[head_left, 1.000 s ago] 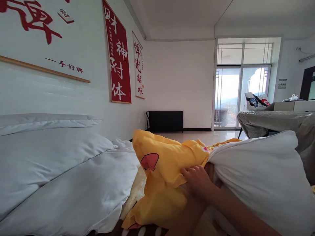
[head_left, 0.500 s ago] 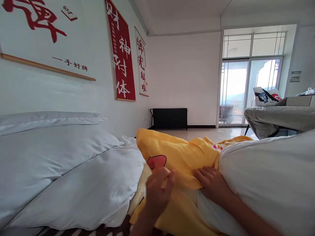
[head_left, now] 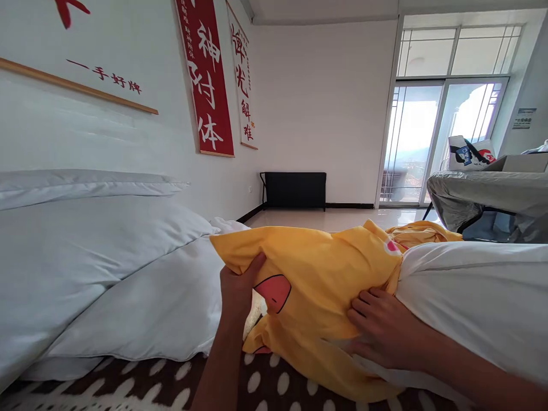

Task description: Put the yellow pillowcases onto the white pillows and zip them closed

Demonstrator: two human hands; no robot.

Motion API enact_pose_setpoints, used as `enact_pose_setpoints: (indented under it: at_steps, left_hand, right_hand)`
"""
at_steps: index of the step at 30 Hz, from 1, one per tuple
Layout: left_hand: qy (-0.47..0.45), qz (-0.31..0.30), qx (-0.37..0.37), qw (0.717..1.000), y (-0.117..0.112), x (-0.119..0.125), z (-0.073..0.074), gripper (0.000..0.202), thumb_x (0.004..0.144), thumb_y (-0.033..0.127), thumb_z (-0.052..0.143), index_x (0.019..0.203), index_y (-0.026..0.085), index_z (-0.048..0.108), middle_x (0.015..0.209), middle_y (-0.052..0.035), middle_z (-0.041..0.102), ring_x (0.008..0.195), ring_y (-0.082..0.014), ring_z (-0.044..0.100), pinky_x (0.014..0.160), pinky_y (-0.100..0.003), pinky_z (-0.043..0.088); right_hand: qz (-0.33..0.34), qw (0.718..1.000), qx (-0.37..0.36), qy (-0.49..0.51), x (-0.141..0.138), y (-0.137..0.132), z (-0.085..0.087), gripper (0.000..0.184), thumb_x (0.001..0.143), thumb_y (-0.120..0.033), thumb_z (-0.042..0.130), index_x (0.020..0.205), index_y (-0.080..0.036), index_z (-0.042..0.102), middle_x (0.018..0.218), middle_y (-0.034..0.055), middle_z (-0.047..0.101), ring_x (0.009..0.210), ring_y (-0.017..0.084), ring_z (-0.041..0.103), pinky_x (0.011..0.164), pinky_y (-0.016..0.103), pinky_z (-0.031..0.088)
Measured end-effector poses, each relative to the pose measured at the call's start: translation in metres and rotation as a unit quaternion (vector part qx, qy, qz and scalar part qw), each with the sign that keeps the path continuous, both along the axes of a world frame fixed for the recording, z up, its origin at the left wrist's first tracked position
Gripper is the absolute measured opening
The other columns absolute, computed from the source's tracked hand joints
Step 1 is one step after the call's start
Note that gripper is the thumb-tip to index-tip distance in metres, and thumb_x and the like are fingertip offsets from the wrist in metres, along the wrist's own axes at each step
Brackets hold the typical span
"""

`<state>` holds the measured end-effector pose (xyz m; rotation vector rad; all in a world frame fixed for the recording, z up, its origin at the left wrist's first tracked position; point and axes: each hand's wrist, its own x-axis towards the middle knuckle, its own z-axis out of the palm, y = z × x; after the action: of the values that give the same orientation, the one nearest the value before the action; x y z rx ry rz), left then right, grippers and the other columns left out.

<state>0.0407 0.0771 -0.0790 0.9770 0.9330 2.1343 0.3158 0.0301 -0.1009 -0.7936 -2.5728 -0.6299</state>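
A yellow pillowcase (head_left: 317,257) with a red-orange printed patch stretches across the middle in front of me. My left hand (head_left: 240,279) pinches its left end, the thumb over the cloth and the fingers behind. Curled on the lower right part of the cloth is my right hand (head_left: 381,328), next to a plump white pillow (head_left: 479,297). The pillowcase meets the pillow's left end; how far the pillow reaches inside is hidden. A lower fold of yellow cloth hangs down under my hands onto a brown spotted blanket (head_left: 265,385).
Several white pillows (head_left: 128,274) are piled at the left against the wall. A black folded panel (head_left: 295,189) leans at the far wall. A covered table (head_left: 492,185) with boxes stands at the right, near glass sliding doors (head_left: 415,142).
My left hand has moved left and up to the pillowcase's end, which is now spread further left. My right hand keeps its place on the cloth. The view has tilted down.
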Motion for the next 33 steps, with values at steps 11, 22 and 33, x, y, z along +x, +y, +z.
enact_pose_setpoints:
  at_steps: [11, 22, 33]
  left_hand:
    - [-0.026, 0.063, 0.064, 0.996, 0.0, -0.009, -0.003, 0.038, 0.052, 0.03, 0.084, 0.082, 0.013, 0.07, 0.092, -0.0081, 0.071, 0.083, -0.0201, 0.065, 0.076, -0.033, 0.056]
    - [-0.091, 0.094, 0.099, 0.986, -0.01, -0.005, 0.004, 0.038, 0.055, 0.034, 0.082, 0.083, 0.013, 0.068, 0.089, -0.0057, 0.069, 0.079, -0.0167, 0.064, 0.069, -0.028, 0.056]
    - [-0.158, 0.08, 0.115, 0.977, -0.006, -0.015, 0.007, 0.035, 0.054, 0.034, 0.083, 0.077, 0.014, 0.067, 0.081, -0.001, 0.066, 0.073, -0.0113, 0.059, 0.066, -0.022, 0.052]
  right_hand:
    - [-0.091, 0.972, -0.133, 0.173, -0.018, 0.069, 0.136, 0.036, 0.088, -0.049, 0.038, 0.102, -0.023, 0.059, 0.095, 0.0044, 0.063, 0.097, 0.023, 0.052, 0.088, 0.038, 0.032]
    - [-0.081, 0.971, -0.101, 0.202, -0.007, 0.058, 0.127, 0.047, 0.087, -0.052, 0.04, 0.055, -0.019, 0.03, 0.053, -0.0054, 0.024, 0.053, 0.009, 0.022, 0.052, 0.024, 0.023]
    - [-0.085, 0.993, -0.046, 0.072, -0.008, -0.008, 0.123, 0.034, 0.086, -0.056, 0.045, 0.076, -0.025, 0.054, 0.052, -0.0036, 0.045, 0.049, 0.012, 0.04, 0.05, 0.024, 0.026]
